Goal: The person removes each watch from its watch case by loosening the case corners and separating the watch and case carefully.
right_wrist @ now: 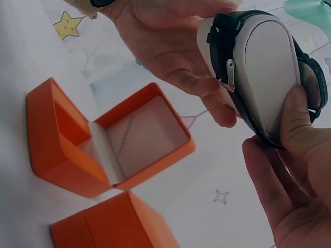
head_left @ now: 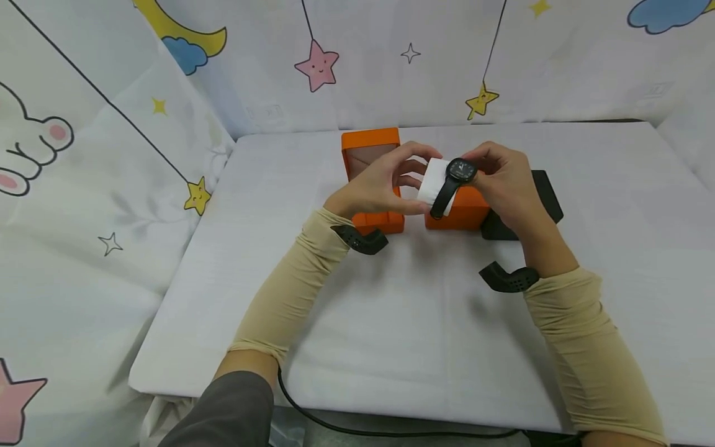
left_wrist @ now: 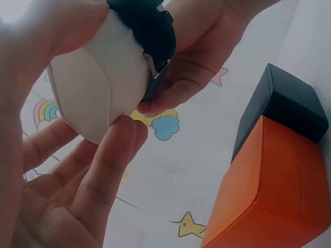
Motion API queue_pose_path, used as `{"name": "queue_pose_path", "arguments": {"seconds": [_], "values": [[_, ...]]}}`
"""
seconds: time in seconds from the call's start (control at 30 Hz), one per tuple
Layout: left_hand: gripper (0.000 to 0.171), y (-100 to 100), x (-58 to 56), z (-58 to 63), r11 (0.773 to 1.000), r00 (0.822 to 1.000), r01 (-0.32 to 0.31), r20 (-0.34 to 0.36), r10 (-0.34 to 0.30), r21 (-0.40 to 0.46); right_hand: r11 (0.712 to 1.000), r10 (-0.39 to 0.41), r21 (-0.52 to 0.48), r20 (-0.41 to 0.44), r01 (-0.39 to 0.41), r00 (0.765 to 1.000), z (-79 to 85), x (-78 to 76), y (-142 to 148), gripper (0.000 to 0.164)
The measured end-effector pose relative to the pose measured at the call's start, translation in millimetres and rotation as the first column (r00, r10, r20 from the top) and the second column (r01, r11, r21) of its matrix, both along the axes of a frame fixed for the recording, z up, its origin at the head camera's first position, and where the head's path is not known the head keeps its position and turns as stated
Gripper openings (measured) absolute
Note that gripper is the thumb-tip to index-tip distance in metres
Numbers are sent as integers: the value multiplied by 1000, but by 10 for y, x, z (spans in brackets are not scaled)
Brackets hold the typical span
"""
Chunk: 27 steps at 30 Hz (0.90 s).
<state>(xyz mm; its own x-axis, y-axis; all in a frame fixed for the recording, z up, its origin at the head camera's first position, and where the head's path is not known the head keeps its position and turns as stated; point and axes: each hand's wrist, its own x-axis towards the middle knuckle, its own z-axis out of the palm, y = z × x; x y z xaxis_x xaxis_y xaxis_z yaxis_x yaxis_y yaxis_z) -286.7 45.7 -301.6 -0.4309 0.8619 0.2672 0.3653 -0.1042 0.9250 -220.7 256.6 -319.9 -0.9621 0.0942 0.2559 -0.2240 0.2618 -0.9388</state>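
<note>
A black wristwatch [head_left: 462, 170] with a dark dial and black strap is wrapped around a white watch cushion [head_left: 432, 179], held up over the table. My left hand [head_left: 385, 180] grips the left end of the cushion between thumb and fingers. At the other end, my right hand [head_left: 503, 177] pinches the cushion beside the watch. In the right wrist view, the right thumb [right_wrist: 296, 113] presses on the cushion's flat end face, next to the strap. The strap's metal buckle [right_wrist: 230, 71] shows on the cushion's side there.
An open orange box [head_left: 371, 139] stands behind my left hand, its lid raised. A closed orange box [head_left: 463, 211] sits below the watch, and a black box [head_left: 547, 195] is beside it, partly behind my right hand. A black cable [head_left: 357, 429] runs along the table's front edge.
</note>
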Motion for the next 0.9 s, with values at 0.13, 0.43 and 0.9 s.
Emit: {"name": "queue_pose_path", "arguments": {"seconds": [0.13, 0.43, 0.9], "values": [[64, -3, -7, -27, 1000, 1000, -3, -17, 3, 0, 999, -22, 27, 22, 22, 999, -18, -19, 5, 20], [67, -33, -31, -26, 994, 996, -91, -23, 90, -59, 990, -133, 54, 6, 132, 991, -29, -37, 0, 18], [67, -90, -47, 71, 953, 943, -257, -259, 210, -162, 979, -162, 129, -5, 161, 987, -44, -32, 7, 24]]}}
